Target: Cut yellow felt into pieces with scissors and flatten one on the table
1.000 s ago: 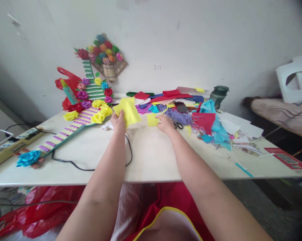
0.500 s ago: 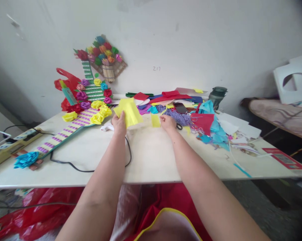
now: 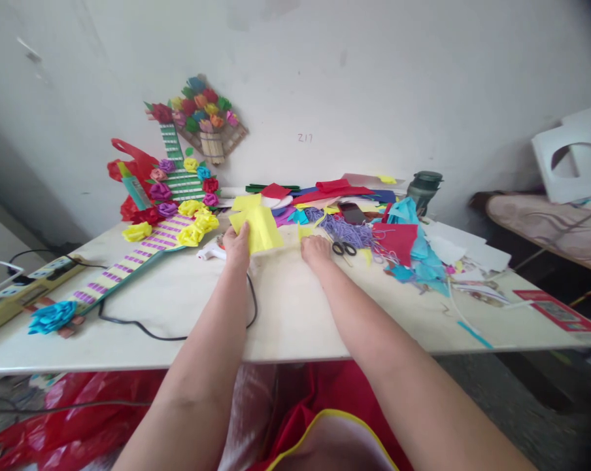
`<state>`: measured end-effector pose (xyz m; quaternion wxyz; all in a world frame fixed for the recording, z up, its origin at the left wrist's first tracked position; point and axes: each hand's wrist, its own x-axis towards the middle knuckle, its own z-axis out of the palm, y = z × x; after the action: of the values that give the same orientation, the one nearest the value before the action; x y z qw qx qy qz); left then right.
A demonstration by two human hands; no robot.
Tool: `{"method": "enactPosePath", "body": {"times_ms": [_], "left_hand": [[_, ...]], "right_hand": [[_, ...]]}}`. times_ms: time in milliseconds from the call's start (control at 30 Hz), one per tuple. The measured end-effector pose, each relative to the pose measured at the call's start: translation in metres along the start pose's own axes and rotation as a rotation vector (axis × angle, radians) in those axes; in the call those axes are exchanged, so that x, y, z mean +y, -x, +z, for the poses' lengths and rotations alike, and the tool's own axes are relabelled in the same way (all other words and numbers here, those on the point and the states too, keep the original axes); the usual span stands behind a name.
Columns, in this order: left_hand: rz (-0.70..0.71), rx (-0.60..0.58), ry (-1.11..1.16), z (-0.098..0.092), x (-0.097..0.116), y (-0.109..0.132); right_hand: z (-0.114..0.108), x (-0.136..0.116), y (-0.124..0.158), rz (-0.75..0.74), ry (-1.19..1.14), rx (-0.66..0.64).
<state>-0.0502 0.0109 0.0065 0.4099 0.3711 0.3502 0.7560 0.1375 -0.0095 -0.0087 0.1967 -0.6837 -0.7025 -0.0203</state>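
My left hand [image 3: 236, 246] is closed on some yellow paper [image 3: 262, 227], thumb on top, held above the table. A second yellow flap stands up behind the front piece. To the right, my right hand [image 3: 316, 250] has its fingers pinched on a small yellow paper strip [image 3: 304, 231], partly hidden by the fingers. Black-handled scissors [image 3: 344, 248] lie just right of that hand. By my left wrist rests a white glue gun [image 3: 210, 251], partly covered by the hand, and a black cord runs on the table.
On the left stands a guitar-shaped craft [image 3: 143, 252] with paper flowers. Purple shredded strands [image 3: 347, 230], a phone [image 3: 353, 212] and coloured papers [image 3: 335, 191] lie along the back. A dark bottle [image 3: 424, 191] and blue paper scraps [image 3: 430, 261] are at right; a power strip [image 3: 35, 288] at left.
My right hand has shifted a little left and down with the small yellow strip, which shows less now. The scissors have come into fuller view. The yellow paper in my left hand is tilted differently.
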Motion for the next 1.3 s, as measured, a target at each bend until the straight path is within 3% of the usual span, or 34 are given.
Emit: {"method": "enactPosePath", "body": {"times_ms": [167,267,433,533,600,667,767,867,933,1033,1133,1233,1300], "left_hand": [[0.027,0.031,0.006,-0.001,-0.001,-0.002],[0.103,0.138,0.002,-0.002,0.000,-0.005],[0.218,0.293,-0.029,-0.003,0.004,-0.010],[0.277,0.263,-0.008,-0.003,0.008,-0.009],[0.285,0.218,-0.014,-0.001,0.009,-0.006],[0.233,0.170,-0.013,0.000,0.010,-0.002],[0.092,0.065,0.042,0.007,0.009,0.004],[-0.038,-0.093,0.070,0.019,0.008,0.013],[-0.107,-0.179,0.045,0.026,0.007,0.020],[-0.202,-0.304,-0.054,0.031,-0.001,0.029],[-0.257,-0.285,-0.473,0.027,-0.013,0.029],[-0.106,-0.220,-0.899,0.021,-0.020,0.025],[-0.014,-0.262,-1.112,0.021,-0.018,0.025]], "right_hand": [[-0.017,0.021,-0.004,0.160,-0.290,0.422],[-0.028,0.018,-0.005,0.316,-0.660,0.517],[-0.012,-0.042,0.001,0.450,-1.636,0.094],[0.009,-0.078,0.003,0.453,-1.866,-0.268],[0.018,-0.081,-0.002,0.431,-1.882,-0.366],[0.018,-0.060,-0.014,0.464,-1.853,-0.267],[0.007,0.001,-0.033,0.601,-1.761,0.132],[-0.006,0.064,-0.038,0.643,-1.716,0.292],[-0.011,0.090,-0.033,0.631,-1.683,0.352],[-0.013,0.101,-0.022,0.534,-1.744,0.384],[-0.015,0.096,-0.015,0.479,-1.886,0.327],[-0.018,0.088,-0.013,0.478,-1.892,0.251],[-0.019,0.085,-0.013,0.495,-1.868,0.222]]}}
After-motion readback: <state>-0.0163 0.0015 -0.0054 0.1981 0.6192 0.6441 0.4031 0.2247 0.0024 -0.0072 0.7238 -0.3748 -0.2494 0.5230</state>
